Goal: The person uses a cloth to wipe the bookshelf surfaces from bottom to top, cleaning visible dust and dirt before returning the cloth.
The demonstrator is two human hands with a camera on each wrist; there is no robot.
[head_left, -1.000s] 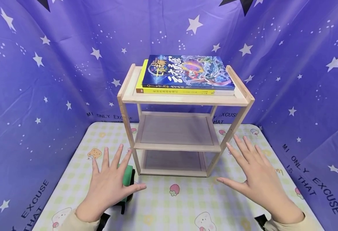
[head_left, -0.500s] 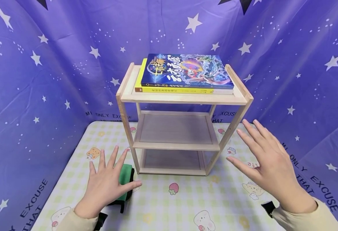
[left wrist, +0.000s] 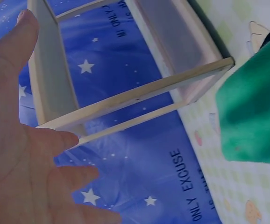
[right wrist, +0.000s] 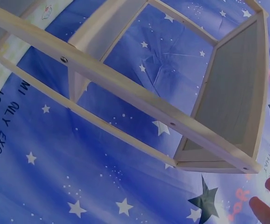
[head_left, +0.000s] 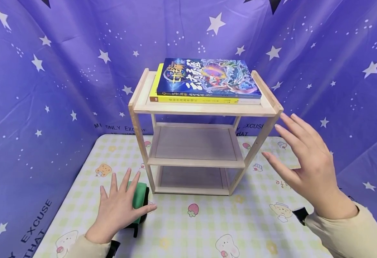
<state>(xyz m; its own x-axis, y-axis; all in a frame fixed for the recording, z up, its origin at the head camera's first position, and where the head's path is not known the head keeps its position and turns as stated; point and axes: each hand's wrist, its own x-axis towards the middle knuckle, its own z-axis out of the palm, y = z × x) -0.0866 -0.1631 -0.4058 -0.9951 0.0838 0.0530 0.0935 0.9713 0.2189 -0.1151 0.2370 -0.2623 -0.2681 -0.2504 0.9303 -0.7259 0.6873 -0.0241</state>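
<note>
Pale wooden three-tier rack (head_left: 195,144), standing upright, green black-edged cloth (head_left: 141,194), lying near its front left corner

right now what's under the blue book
A yellow book: its spine and a strip along its left side show. The blue book covers the rest of its top. Both lie atop the wooden rack.

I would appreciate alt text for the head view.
Two stacked books lie atop a three-tier wooden shelf on a checked tablecloth. A right hand is raised beside the shelf, a left hand spread near a green cloth.
</note>
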